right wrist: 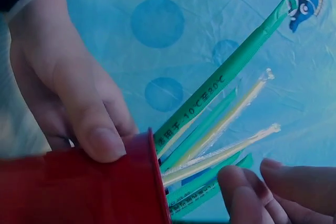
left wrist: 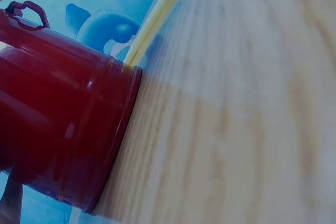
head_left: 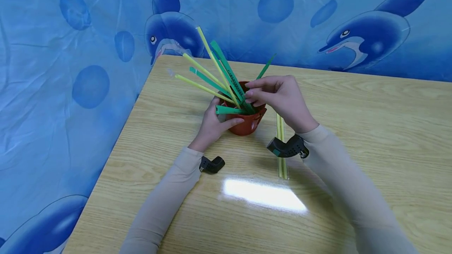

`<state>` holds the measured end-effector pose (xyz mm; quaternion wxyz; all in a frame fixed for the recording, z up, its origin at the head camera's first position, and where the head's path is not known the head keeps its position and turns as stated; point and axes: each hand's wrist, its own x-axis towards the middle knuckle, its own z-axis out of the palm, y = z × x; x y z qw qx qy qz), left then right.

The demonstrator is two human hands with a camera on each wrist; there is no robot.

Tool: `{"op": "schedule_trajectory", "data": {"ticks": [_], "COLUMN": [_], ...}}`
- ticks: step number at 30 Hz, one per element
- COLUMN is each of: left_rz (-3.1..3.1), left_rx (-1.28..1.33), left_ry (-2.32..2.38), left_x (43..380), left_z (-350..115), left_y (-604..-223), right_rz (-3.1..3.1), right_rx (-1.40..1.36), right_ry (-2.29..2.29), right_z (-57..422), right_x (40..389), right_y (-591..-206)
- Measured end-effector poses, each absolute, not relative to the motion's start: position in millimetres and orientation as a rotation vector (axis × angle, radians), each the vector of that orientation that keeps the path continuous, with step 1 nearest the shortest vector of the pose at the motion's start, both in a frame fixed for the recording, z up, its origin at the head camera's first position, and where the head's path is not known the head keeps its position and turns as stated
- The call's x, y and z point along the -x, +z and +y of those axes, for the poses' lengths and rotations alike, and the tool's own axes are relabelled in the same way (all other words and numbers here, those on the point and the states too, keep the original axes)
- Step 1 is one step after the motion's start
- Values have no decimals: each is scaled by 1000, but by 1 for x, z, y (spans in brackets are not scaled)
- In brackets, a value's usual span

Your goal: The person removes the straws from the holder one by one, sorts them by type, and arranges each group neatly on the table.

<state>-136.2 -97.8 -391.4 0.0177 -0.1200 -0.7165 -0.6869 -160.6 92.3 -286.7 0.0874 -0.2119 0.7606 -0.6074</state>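
A small red bucket stands on the table, filled with several green-wrapped straws and yellow straws in clear wrappers, fanning out mostly to the left. My left hand grips the bucket's left side, its thumb across the front near the rim; the far fingers are partly hidden. Over the bucket's right rim hovers my right hand, thumb and index fingertip apart, close to the straws. In the right wrist view nothing shows between those right fingertips. One green straw leans out behind the right hand.
Two yellow straws in clear wrap lie on the table right of the bucket, partly beneath my right wrist. A blue dolphin-print sheet hangs behind and left of the wooden table.
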Motion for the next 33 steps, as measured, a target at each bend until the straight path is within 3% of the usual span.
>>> {"op": "schedule_trajectory", "data": {"ticks": [18, 33], "left_rz": [-2212, -2228], "left_rx": [354, 378], "left_ry": [-2214, -2173], "left_x": [136, 134], "left_z": [-99, -98], "left_y": [-389, -390], "right_rz": [2597, 2736], "right_rx": [849, 767], "right_ry": [-1439, -1319], "right_z": [54, 47], "right_x": [187, 184], "right_y": [-286, -291]}}
